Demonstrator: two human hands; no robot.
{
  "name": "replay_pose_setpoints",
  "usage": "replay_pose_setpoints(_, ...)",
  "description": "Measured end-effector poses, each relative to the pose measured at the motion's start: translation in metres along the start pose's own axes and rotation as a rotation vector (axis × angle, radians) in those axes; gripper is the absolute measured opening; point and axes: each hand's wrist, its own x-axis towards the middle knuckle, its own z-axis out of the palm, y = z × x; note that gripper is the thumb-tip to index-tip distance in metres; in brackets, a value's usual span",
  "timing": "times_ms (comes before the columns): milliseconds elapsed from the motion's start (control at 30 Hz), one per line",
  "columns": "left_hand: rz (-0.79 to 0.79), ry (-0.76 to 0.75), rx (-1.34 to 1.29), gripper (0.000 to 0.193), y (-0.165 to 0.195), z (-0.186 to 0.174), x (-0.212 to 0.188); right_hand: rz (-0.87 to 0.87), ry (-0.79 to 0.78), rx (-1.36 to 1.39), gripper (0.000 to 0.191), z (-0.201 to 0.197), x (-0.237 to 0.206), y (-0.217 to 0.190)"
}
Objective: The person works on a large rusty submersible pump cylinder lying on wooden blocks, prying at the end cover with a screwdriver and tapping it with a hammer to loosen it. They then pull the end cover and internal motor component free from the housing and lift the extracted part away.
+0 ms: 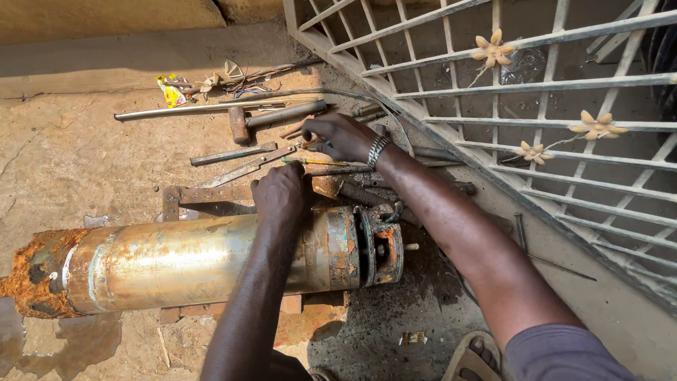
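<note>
My left hand point(281, 197), curled, steadies the rusty motor cylinder point(190, 262); my right hand point(340, 137) pinches a small tool, best gripped firmly.

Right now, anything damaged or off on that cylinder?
Yes. The metal cylinder is heavily rusted: its left end is caked in flaking orange corrosion, and a dark wet stain spreads on the ground below it.

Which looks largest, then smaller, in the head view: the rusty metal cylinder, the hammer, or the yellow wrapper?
1. Rusty metal cylinder, by far the largest.
2. Hammer.
3. Yellow wrapper, smallest, though it lies farthest from the camera.
</note>
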Motion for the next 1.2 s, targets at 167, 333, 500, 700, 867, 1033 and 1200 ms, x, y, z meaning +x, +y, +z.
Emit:
replay_pose_setpoints(167, -0.073, -0.074, 0.117, 0.020, -0.006, -0.005, 0.000, -0.330, 0.342, -0.100, 0.056, -0.043, 0.052, 0.000)
replay_pose_setpoints(333, -0.216, -0.140, -0.183, 0.028, -0.001, -0.021, 0.002, -0.053, -0.234, 0.216, 0.064, -0.044, -0.072, 0.012)
replay_pose_setpoints(500, 0.223, 0.742, -0.237, 0.029, 0.038, -0.076, -0.035, -0.023, -0.677, 0.211, 0.135, -0.001, -0.139, 0.012)
replay_pose_setpoints(700, -0.780, 0.622, -1.359, 0.074, 0.168, -0.034, -0.205, 0.064, -0.658, 0.217, 0.143, 0.013, -0.145, 0.009)
replay_pose_setpoints(867, -0.707, 0.284, -2.548, 0.072, 0.193, 0.079, -0.206, 0.149, -0.637, 0.187, 0.141, -0.003, -0.144, -0.001)
replay_pose_setpoints(1033, -0.709, 0.384, -2.461, 0.072, 0.216, 0.098, -0.188, -0.007, -0.493, 0.242, 0.130, 0.004, -0.144, 0.014)
replay_pose_setpoints(1200, -0.726, 0.107, -2.468, 0.078, 0.280, 0.097, -0.194, 0.204, -0.509, 0.060, 0.135, -0.025, -0.208, 0.059)
